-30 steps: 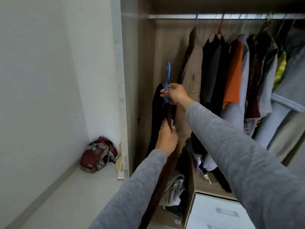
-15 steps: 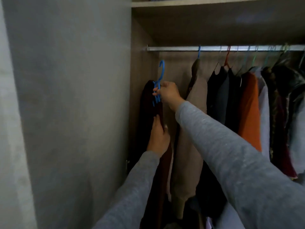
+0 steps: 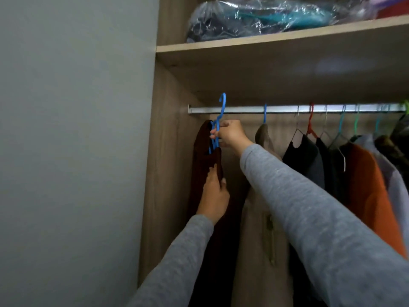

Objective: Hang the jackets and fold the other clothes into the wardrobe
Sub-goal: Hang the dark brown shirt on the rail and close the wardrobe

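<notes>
A dark brown jacket point(image 3: 202, 165) hangs on a blue hanger point(image 3: 222, 107) at the wardrobe's left end. My right hand point(image 3: 231, 135) grips the hanger's neck just below its hook. The hook's tip reaches the height of the metal rail point(image 3: 243, 109), whether it is over the rail I cannot tell. My left hand point(image 3: 214, 193) holds the jacket's front edge lower down, fingers on the cloth. A beige jacket point(image 3: 263, 218) hangs on the rail just to the right.
Several hung garments fill the rail to the right, among them a black top point(image 3: 303, 156) and an orange one point(image 3: 367, 191). A wooden shelf point(image 3: 276, 38) above holds a plastic-wrapped bundle point(image 3: 265, 16). The wardrobe's side panel point(image 3: 168, 173) and a grey wall point(image 3: 77, 151) stand left.
Both hands have lifted the brown jacket and its hanger upward toward the rail. The view has tilted up, so the upper shelf shows and the floor is gone.
</notes>
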{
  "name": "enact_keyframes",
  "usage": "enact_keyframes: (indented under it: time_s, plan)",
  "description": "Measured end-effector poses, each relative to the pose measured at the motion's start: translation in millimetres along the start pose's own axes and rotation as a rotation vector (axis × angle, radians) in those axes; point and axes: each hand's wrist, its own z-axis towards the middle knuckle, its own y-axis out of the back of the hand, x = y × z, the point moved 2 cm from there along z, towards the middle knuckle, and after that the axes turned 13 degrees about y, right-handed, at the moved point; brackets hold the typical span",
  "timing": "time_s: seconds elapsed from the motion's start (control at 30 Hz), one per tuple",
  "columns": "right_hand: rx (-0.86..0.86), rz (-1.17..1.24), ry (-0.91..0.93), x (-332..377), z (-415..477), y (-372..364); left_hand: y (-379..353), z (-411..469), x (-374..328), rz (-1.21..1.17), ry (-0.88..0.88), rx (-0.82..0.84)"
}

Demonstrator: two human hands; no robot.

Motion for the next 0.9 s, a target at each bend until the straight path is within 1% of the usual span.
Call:
enact_keyframes:
  time_s: [0.17,0.33,0.4,0.53,0.7,0.9]
  plan:
    - [-0.019,0.007,-0.010,-24.4,47.9,-0.4,-13.9,49.1,7.2,-0.070,-0.038,0.040]
    - [-0.133,-0.040,0.049,-34.2,102.4,5.8,-16.6,110.8,3.6,-0.084,-0.095,0.093]
    - [-0.134,-0.086,0.039,-45.2,111.4,10.4,-18.5,122.7,8.1,-0.071,-0.087,0.125]
    - [-0.191,-0.113,0.043,-63.6,130.9,17.1,-22.2,146.9,10.2,-0.055,-0.055,0.193]
    - [-0.208,-0.184,0.061,-76.0,164.9,23.0,-26.1,164.3,6.3,-0.041,-0.080,0.188]
    - [-0.212,-0.161,0.042,-94.9,154.5,18.6,-33.0,166.3,16.2,-0.012,-0.082,0.165]
